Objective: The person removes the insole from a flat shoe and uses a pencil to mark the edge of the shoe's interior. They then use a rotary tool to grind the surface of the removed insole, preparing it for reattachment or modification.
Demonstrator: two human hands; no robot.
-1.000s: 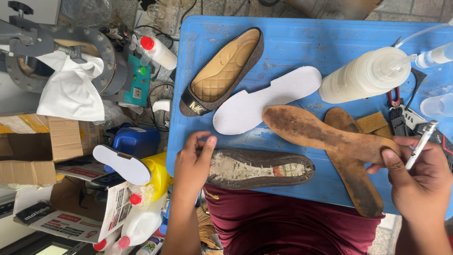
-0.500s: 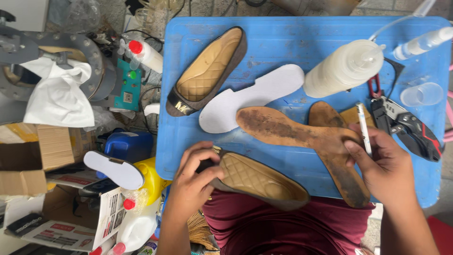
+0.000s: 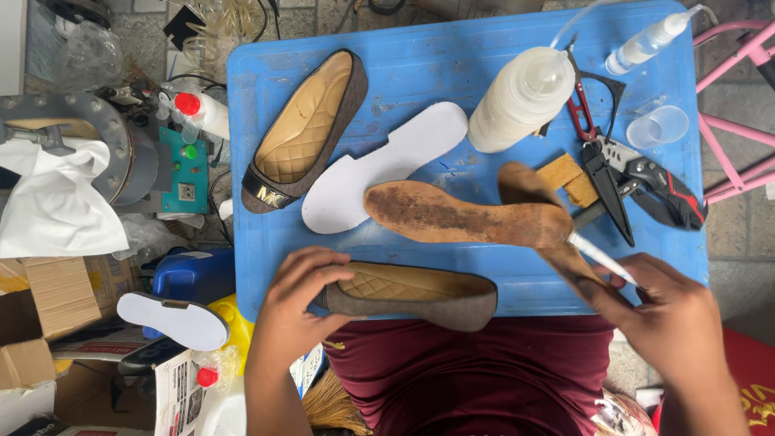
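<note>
My left hand point(image 3: 295, 295) grips the heel end of a brown flat shoe point(image 3: 420, 295) with a quilted tan lining, held on its side at the near edge of the blue table point(image 3: 452, 48). My right hand point(image 3: 670, 311) holds a thin white stick point(image 3: 601, 258) whose tip touches a worn brown insole point(image 3: 460, 214). A second brown insole point(image 3: 529, 190) lies under it. A white insole blank point(image 3: 383, 165) and a matching brown flat shoe point(image 3: 307, 129) lie further up the table.
A white glue bottle point(image 3: 521, 97), red snips point(image 3: 581, 117), a black knife point(image 3: 658, 190), a sponge block point(image 3: 569, 178), a small squeeze bottle point(image 3: 650, 40) and a clear cup point(image 3: 658, 125) sit at the right. Left of the table stand a metal machine with a white cloth point(image 3: 56, 202), boxes and bottles.
My left hand turned the near shoe from sole-up to lining-visible and now onto its side. My right hand dropped toward the near edge with the white stick.
</note>
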